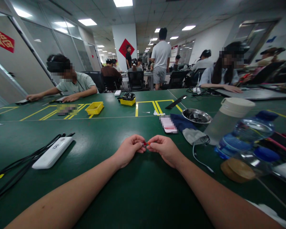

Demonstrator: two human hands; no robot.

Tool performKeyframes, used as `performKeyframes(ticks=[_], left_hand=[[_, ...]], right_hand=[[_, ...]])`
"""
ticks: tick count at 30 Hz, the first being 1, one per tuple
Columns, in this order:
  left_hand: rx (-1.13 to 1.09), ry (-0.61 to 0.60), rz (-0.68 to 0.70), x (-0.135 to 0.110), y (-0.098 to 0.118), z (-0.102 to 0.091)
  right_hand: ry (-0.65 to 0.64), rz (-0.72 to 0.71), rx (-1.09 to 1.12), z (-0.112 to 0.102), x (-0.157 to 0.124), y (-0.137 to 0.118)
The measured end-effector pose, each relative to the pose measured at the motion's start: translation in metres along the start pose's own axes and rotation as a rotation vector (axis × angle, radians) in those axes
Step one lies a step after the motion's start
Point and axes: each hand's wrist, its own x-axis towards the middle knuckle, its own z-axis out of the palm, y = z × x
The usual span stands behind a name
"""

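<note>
Head view: your left hand (pixel 130 150) is pinching a small red piece (pixel 144 143), your right hand (pixel 166 150) is pinching a small orange piece (pixel 149 143). Orange is sitting just right of red, fingertips facing, over the green table (pixel 95 140); contact, long axes too small to tell.

A small red piece (pixel 144 143) is held in the fingertips of the left hand (pixel 131 149); some darker part shows at its side. Facing it is a small orange piece (pixel 149 143), which is pinched by the right hand (pixel 165 149). Both are raised above the green surface (pixel 135 197), very near to each other. Fingers cover most of them, so their full shape cannot be told.
</note>
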Motion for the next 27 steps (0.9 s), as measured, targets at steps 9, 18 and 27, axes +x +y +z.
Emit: performKeyframes(ticks=[9,18,27], left_hand=[[-0.025,-0.015,0.004,-0.0030,0.0051,0.0028],[0.258,0.014,0.120,-0.0046,0.0026,0.0034],[0.376,0.048,0.206,-0.0028,-0.0014,0.0024]], right_hand=[[-0.021,-0.037,-0.040,0.0004,-0.0002,0.0022],[-0.029,-0.076,-0.125,0.0026,-0.0016,0.0007],[-0.027,-0.105,-0.209,0.0052,-0.0048,-0.0034]])
